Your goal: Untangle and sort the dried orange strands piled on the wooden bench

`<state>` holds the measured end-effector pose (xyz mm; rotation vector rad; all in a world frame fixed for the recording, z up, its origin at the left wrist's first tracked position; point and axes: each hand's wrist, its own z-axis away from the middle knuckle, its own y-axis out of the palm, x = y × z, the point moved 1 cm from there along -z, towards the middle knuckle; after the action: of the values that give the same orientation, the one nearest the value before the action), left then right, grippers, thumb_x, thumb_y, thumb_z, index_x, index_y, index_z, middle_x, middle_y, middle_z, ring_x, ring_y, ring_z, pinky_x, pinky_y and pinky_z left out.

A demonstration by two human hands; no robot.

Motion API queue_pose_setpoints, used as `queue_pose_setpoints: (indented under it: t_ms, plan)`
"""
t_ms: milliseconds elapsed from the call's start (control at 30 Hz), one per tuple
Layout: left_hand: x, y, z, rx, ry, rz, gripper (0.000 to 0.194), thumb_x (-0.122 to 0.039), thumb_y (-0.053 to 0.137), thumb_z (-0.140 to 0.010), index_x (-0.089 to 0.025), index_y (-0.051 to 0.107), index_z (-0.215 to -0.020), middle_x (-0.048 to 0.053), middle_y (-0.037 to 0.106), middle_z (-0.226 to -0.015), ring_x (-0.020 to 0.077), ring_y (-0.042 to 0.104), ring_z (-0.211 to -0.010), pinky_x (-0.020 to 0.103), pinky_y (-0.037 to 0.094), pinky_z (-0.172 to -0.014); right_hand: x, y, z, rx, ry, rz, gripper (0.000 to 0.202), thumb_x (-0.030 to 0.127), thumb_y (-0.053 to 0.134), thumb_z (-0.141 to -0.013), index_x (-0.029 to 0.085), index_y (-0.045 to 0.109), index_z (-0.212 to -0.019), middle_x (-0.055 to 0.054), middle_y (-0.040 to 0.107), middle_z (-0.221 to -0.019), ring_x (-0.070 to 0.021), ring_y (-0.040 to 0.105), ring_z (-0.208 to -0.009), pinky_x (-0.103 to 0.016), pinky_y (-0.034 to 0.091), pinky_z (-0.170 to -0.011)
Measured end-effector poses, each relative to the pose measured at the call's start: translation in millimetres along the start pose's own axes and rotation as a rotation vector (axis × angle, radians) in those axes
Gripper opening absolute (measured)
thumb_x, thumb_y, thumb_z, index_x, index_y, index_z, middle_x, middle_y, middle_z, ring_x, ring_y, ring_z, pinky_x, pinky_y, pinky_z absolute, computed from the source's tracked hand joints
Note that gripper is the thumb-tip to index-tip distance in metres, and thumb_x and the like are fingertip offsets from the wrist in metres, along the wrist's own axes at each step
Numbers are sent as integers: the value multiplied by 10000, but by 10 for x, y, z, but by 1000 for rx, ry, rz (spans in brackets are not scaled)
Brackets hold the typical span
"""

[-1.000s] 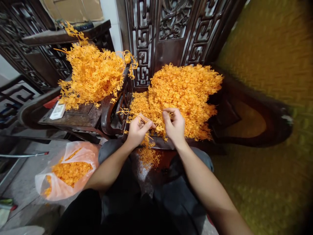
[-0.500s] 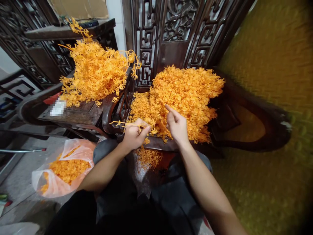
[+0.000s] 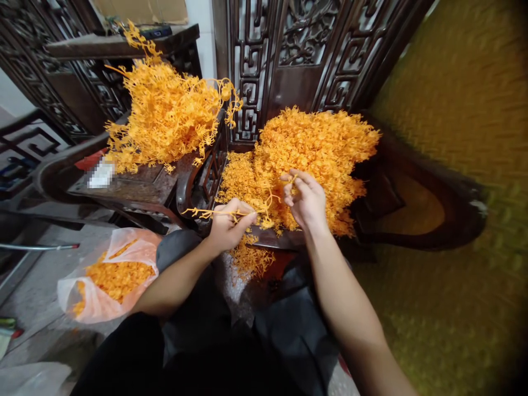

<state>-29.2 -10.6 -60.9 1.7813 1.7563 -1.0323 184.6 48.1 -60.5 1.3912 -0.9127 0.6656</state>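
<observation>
My left hand [image 3: 231, 225] is closed around a thin orange plastic stem [image 3: 198, 213], which looks like part of an artificial plant. One end sticks out to the left; the other curls up past my fingertips to the right. My right hand [image 3: 308, 202], palm partly turned up, pinches a small orange plastic piece [image 3: 293, 180] between thumb and fingers. Behind both hands rises a big heap of orange plastic sprigs [image 3: 317, 143] on a dark wooden chair. Finer orange bits [image 3: 238, 176] lie at its left side, and more hang below the seat edge [image 3: 251, 261].
A second orange heap [image 3: 165, 110] covers part of a wooden seat [image 3: 136, 190] at left. On the floor stands a translucent plastic bag [image 3: 68, 291] holding orange pieces. The curved chair armrest [image 3: 462, 214] is at right, carved panels [image 3: 291, 82] behind.
My right hand has moved slightly right and turned from a pointing pose to pinching a small orange piece. My left hand stays nearly in place; the curled end of its stem now shows more.
</observation>
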Motion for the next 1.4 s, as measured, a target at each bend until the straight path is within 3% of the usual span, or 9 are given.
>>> queue_pose_setpoints:
  t_ms: [267,400,533,733,867,967,1100,1233,1400]
  plan:
    - [-56,72,48,-52,-170,319,224,-332,742,-926,-182,609,-824,36,713,-748,146,668,-684,279,510,-651,-147,214,153,311,485,-193,506,659,703,-821,176,693,-969,42,432,-657,-45,274,-463,-185,116,-367]
    - [-121,151,55,-65,-279,469,259,-345,760,-915,-182,586,-813,29,720,-745,112,624,-599,260,481,-618,-195,297,185,472,546,-194,577,721,743,-797,169,668,-947,68,394,-629,-41,255,-441,-188,113,-355]
    - [-117,191,51,-110,-253,495,282,-324,773,-898,-186,561,-776,18,715,-711,128,648,-633,271,494,-644,-195,333,128,210,263,-207,489,529,858,-791,195,506,-731,98,322,-580,-34,190,-436,-163,164,-340]
    - [-184,166,81,-44,-58,296,221,-243,752,-910,-188,584,-777,16,727,-725,143,688,-672,281,523,-632,-172,151,-105,-152,85,-164,543,610,743,-882,214,411,-715,110,280,-554,-41,215,-420,-150,227,-342]
    - [-272,50,68,-11,89,230,149,-187,705,-937,-199,584,-849,28,750,-773,156,724,-715,280,548,-624,-15,-115,-195,-265,13,-113,507,613,734,-882,213,448,-757,67,522,-638,-61,478,-495,-152,411,-403]
    - [-231,-42,28,42,94,207,122,-192,674,-956,-199,575,-886,48,764,-819,165,733,-762,286,553,-653,91,-170,-105,-72,-32,-21,434,535,861,-773,207,625,-932,4,684,-860,-93,616,-642,-164,476,-442]
    - [-126,-129,-12,141,35,241,125,-214,654,-972,-204,540,-922,76,778,-929,174,733,-832,310,541,-726,68,-43,71,191,157,-9,502,468,902,-744,178,717,-1109,80,467,-642,-28,340,-453,-125,235,-352]
    - [-63,-179,-32,217,-46,249,175,-312,638,-992,-206,526,-909,104,787,-972,192,733,-846,341,544,-776,-87,105,218,429,444,76,600,694,793,-777,123,727,-947,94,332,-575,-26,217,-433,-157,130,-351]
    - [-39,-218,-62,281,-74,106,216,-369,636,-991,-184,615,-880,102,789,-909,182,726,-792,315,542,-739,-206,241,364,629,520,206,626,750,806,-708,151,626,-740,49,456,-548,-33,291,-416,-168,162,-356]
